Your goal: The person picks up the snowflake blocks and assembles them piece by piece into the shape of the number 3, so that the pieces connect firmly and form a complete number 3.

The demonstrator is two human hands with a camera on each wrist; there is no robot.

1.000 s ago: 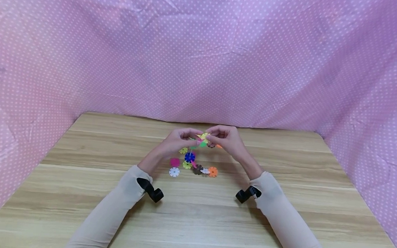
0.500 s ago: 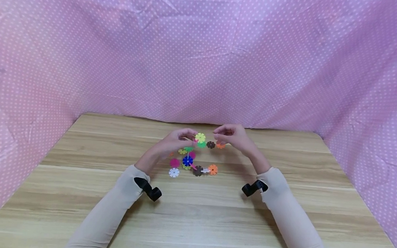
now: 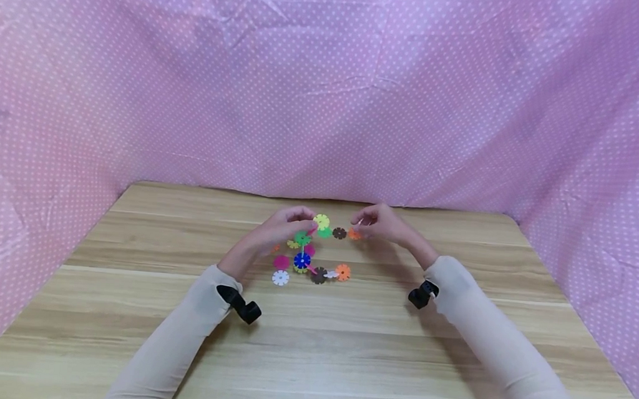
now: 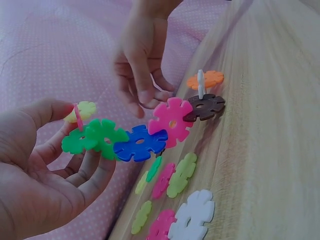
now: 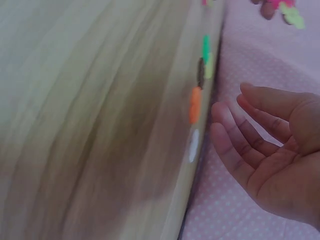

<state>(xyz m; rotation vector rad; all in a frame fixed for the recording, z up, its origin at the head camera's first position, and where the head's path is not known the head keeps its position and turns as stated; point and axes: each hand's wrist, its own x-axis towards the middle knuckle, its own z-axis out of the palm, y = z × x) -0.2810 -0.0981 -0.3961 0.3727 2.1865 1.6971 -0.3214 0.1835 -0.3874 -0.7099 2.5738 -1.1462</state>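
Note:
My left hand (image 4: pixel 55 175) pinches one end of a chain of joined notched discs. In the left wrist view the chain runs from a yellow disc (image 4: pixel 83 111) and green discs (image 4: pixel 106 139) through a blue disc (image 4: pixel 140 143) and a pink disc (image 4: pixel 171 122) to a brown disc (image 4: pixel 206 107), a white disc (image 4: pixel 201 84) and an orange disc (image 4: pixel 212 78). My right hand (image 5: pixel 275 145) has relaxed, bent fingers and holds nothing; it hovers beside loose discs, among them an orange one (image 5: pixel 194 105) and a white one (image 5: pixel 193 145).
Loose discs lie on the wooden table (image 3: pixel 307 361), including a white one (image 3: pixel 280 277) and a pink one (image 3: pixel 281 261) left of the chain, and a brown one (image 3: pixel 339 233) behind it. A dotted pink cloth (image 3: pixel 328 87) hangs around the table.
My right hand has let go of the yellow disc end and moved right, away from my left hand. The left hand keeps its hold on the chain, which hangs slightly lower.

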